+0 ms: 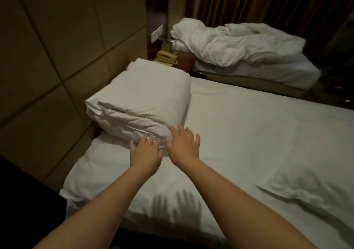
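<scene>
Padded headboard (57, 47) fills 9 to 11 o'clock of the frame. Pillow (99, 170) at 7 o'clock lies flat along its foot. Folded duvet (141, 99) is stacked on the pillow's far end, at 11 o'clock from the hands, with its fold edges facing the camera. It's a squared stack parked at the head. My read: that keeps the sheet free, and the duvet is the next thing to spread.

Left hand (146, 152): open, fingers straight and spread, tips over the duvet's near bottom edge. Right hand (183, 145): just beside it at its 3 o'clock, also open and splayed, tips at the duvet's near right corner. Neither hand grips anything. Contact: cannot tell. The finger shadows fall on the pillow well toward 6 o'clock, so the hands likely hover rather than press. Palms down, side by side, which looks like a reach to take that near corner or pat the fold flat.

Nightstand clutter (166, 57) is at 12 o'clock of the hands, tucked behind the duvet stack. Sheet (239, 134) from 1 to 4 o'clock is smooth with few creases. Other bed (268, 72) at 1 o'clock is unmade, with a crumpled duvet (239, 42) heaped on it and a curtain (249, 1) behind. Second pillow (306, 187) at 4 o'clock lies loose on the sheet, well apart from the head end, probably waiting to be placed.
</scene>
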The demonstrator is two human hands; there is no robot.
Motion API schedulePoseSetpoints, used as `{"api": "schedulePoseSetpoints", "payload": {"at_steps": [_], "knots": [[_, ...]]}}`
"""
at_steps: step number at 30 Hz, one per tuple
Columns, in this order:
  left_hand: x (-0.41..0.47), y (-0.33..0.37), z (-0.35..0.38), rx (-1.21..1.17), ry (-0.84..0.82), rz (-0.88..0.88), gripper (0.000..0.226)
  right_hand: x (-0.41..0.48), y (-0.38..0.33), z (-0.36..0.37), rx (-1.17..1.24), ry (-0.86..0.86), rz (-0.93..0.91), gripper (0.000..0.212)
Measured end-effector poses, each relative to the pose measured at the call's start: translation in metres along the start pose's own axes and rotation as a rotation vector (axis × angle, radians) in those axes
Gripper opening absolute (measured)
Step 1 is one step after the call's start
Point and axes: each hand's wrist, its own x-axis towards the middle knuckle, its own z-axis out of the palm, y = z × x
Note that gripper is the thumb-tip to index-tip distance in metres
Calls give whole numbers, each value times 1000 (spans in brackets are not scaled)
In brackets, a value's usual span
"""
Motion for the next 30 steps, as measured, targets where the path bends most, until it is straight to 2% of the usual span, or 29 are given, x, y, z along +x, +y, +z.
{"api": "schedulePoseSetpoints", "payload": {"at_steps": [6, 10, 15, 23, 27, 30], "knots": [[-2, 86, -10, 50, 22, 167, 47, -25, 73, -27, 14, 27, 156, 54], [5, 167, -8, 28, 34, 273, 50, -34, 144, -47, 53, 61, 252, 54], [23, 302, 18, 6, 46, 352, 57, -46, 279, -64, 144, 100, 401, 53], [77, 572, 99, 65, -32, 540, 62, -49, 550, -95, 237, 191, 635, 56], [96, 659, 129, 54, -49, 584, 61, -49, 646, -94, 277, 192, 741, 58], [125, 701, 150, 20, -98, 555, 61, -43, 699, -90, 310, 172, 825, 63]]}}
